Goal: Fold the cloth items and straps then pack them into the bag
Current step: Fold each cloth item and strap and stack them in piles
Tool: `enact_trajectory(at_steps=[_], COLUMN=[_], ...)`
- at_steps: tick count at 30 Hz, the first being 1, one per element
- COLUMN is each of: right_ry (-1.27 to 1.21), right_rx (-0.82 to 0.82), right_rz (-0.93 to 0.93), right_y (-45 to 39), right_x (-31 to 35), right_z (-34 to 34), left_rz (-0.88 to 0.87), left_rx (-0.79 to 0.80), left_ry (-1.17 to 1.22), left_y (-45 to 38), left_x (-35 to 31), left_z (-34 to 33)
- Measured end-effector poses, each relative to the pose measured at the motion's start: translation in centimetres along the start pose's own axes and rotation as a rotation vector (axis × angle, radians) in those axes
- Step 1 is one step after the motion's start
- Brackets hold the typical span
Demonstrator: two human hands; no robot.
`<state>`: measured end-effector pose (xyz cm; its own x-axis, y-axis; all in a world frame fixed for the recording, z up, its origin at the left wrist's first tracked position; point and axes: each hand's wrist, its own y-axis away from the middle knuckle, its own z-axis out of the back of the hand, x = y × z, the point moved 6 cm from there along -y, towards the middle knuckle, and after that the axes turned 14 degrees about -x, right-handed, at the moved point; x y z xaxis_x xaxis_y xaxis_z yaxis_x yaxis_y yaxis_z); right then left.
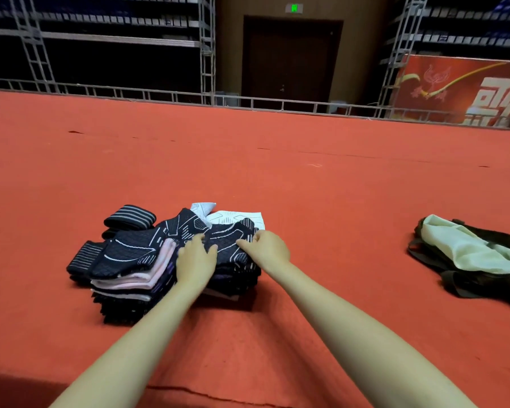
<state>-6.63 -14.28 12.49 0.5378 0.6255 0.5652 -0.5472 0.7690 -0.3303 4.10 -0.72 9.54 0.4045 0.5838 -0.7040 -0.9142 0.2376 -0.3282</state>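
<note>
Soft stack, easy to topple
Our left hand [195, 260] presses flat and right hand [267, 248] pinches the dark cloth [230, 240] at mid-frame; light, floppy, so we grip its edges.

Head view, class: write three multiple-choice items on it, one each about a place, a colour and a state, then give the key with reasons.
1. Where does the bag lie relative to the pile of folded cloth items?
A. right of it
B. left of it
C. under it

2. What colour is the carpet?
A. blue
B. red
C. grey

3. How is the bag?
A. zipped shut
B. hanging up
C. open

Key: A, it lies apart at the right edge; B, red carpet spreads beneath everything; C, its pale lining shows.
</note>
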Motion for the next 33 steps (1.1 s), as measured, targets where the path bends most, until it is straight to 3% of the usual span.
enact_trajectory(at_steps=[5, 8, 10, 14, 21, 25, 29, 33], right_ry=[-0.523, -0.723, -0.662, -0.327, 0.031, 0.25, 0.204, -0.257], right_rx=[-0.056, -0.068, -0.104, -0.13, 0.054, -0.059, -0.088, -0.205], right_rz=[-0.109, -0.313, -0.389, -0.333, -0.277, -0.202, -0.174, -0.324], right_y=[0.0, -2.1, -4.5, -8.4, -14.9, -15.6, -15.2, -13.5], right_x=[-2.3, -4.9, -7.2, -10.0, -10.2, -10.1, -10.1, -11.1], right_z=[-1.8, -2.4, -3.4, -5.4, -11.8, -13.2, -13.5, -10.5], left_rz=[-0.189, -0.345, -0.357, -0.339, -0.227, -0.229, -0.205, -0.175], left_rx=[-0.146, -0.146, -0.07, 0.01, 0.002, -0.01, -0.035, 0.013], left_ry=[-0.144, -0.124, -0.034, 0.076, 0.124, 0.105, 0.097, 0.07], left_y=[0.1, -1.4, -2.0, -2.7, -3.6, -3.6, -3.3, -3.1], left_x=[-1.3, -3.8, -5.3, -6.8, -5.4, -5.2, -4.9, -5.4], left_z=[0.7, 1.1, 0.5, -1.4, -3.4, -3.7, -3.6, -3.2])
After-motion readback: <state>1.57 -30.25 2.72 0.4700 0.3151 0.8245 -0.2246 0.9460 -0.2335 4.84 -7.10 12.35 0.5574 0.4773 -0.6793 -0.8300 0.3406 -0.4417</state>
